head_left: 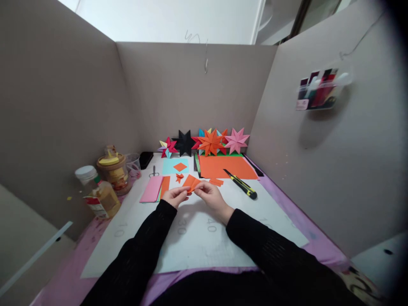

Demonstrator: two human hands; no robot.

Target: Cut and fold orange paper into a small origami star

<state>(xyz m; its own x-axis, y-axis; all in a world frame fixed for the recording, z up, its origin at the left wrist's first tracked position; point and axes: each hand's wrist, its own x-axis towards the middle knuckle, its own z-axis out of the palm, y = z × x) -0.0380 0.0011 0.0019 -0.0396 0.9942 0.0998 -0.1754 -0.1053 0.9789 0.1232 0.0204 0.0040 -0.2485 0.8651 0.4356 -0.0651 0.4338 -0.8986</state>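
Between both hands, just above the white mat [204, 250], is a creased piece of orange paper [191, 182]. My left hand [174, 196] pinches its lower left edge between thumb and fingers. On the other side, my right hand [214, 198] grips the right edge the same way. Behind the paper lies a small folded orange piece [179, 178]. Some small orange strips [216, 182] rest just beyond my right hand. To the left of my left hand sits a stack of pink and other coloured paper strips [151, 189].
A yellow and black utility knife [240, 184] lies at right, near orange sheets [228, 167]. Scissors [154, 171] and a light blue sheet [168, 163] are at back left. Folded paper stars [210, 142] line the back wall. A glue bottle [103, 197] and tub [114, 172] stand left.
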